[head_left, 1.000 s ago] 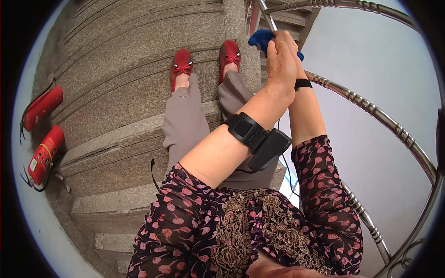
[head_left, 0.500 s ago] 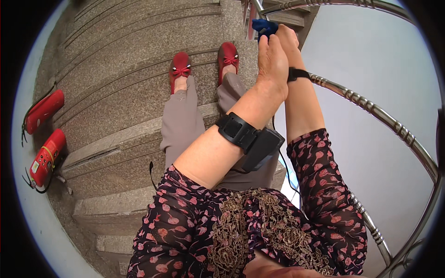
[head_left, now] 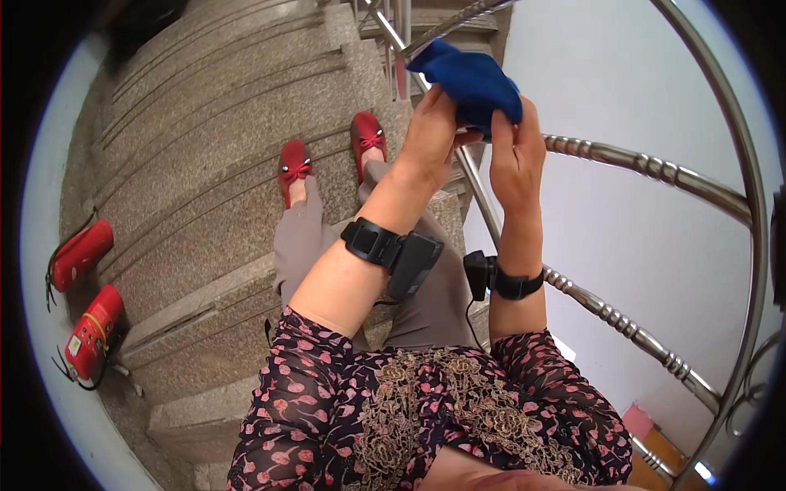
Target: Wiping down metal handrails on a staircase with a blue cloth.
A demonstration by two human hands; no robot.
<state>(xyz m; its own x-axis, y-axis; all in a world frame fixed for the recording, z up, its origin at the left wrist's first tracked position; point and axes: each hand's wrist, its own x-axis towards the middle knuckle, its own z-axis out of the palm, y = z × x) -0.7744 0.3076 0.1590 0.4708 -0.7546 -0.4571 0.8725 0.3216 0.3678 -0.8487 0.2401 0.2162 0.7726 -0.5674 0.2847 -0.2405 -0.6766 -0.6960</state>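
Note:
A blue cloth (head_left: 473, 80) is spread between my two hands, in front of the metal railing at the top of the view. My left hand (head_left: 431, 131) grips its lower left side, the fingers closed on the fabric. On the lower right edge, my right hand (head_left: 518, 155) pinches the cloth with the fingers partly behind it. The cloth hangs loose and creased, its upper left corner sticking out. Part of each hand's fingers is hidden by the fabric.
A shiny metal railing (head_left: 647, 164) with ribbed bars runs along my right. Speckled stone stairs (head_left: 205, 164) lie under my red shoes (head_left: 295, 168). Two red fire extinguishers, an upper one (head_left: 82, 254) and a lower one (head_left: 94, 331), stand by the left wall.
My hands have moved apart and the bunched cloth is now opened out between them. My view has shifted, so shoes and extinguishers sit lower in it.

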